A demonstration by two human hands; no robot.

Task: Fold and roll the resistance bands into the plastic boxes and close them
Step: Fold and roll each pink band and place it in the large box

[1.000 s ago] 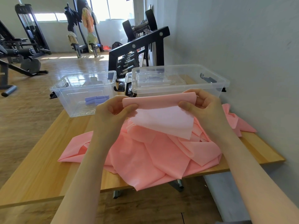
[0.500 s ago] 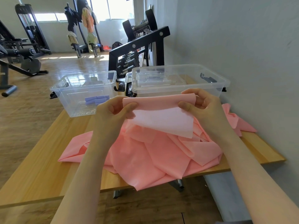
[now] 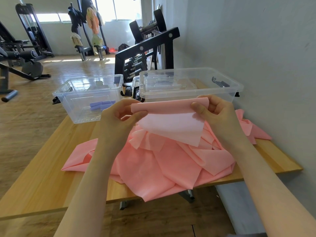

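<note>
You are holding the end of the pink resistance band up between both hands, just in front of the two boxes. Your left hand is pinching the band's left corner, thumb curled over the front and the other fingers tucked behind; your right hand is gripping the right corner the same way. Keeping the top edge stretched level like this is probably giving you a straight first fold, with the short flap hanging free below it. The rest of the band is lying in a loose, crumpled heap on the counter, spilling over the near edge and toward the wall on the right.

Behind the heap, the open clear box on the left is holding some small purple pieces; what they are is too small to tell. The clear box on the right is carrying a clear lid on top, so it looks like that lid would have to come off before anything goes in. The tangled heap itself is likely to be the main nuisance, dragging on the end you are folding. A black dumbbell rack is standing just beyond the counter.
</note>
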